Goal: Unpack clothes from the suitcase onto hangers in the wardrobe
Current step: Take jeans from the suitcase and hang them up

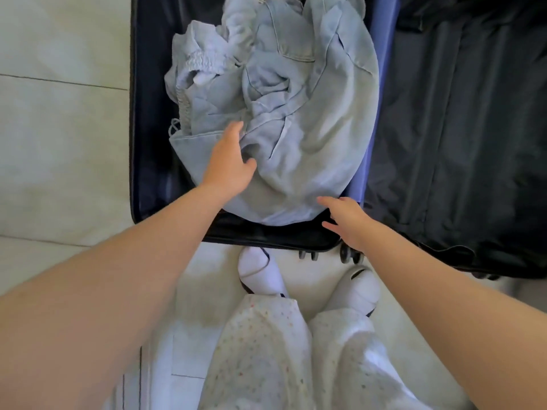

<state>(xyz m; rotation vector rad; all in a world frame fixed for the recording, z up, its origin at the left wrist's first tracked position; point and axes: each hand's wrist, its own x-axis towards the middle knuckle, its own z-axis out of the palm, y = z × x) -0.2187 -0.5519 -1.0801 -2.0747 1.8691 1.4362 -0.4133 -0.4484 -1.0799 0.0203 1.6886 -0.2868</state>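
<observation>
Inside one open suitcase [148, 113]: one denim heap [310, 128]; left hand [229, 164] flat on it, right hand [347, 221] splayed, empty.

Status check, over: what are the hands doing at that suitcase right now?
Left hand resting on the clothes, no grip yet. Right hand open at the pile's near edge. Clothes heaped in suitcase. Nothing in the way.

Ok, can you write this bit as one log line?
left hand on denim clothes | right hand open at their near edge | suitcase open | nothing lifted yet
</observation>
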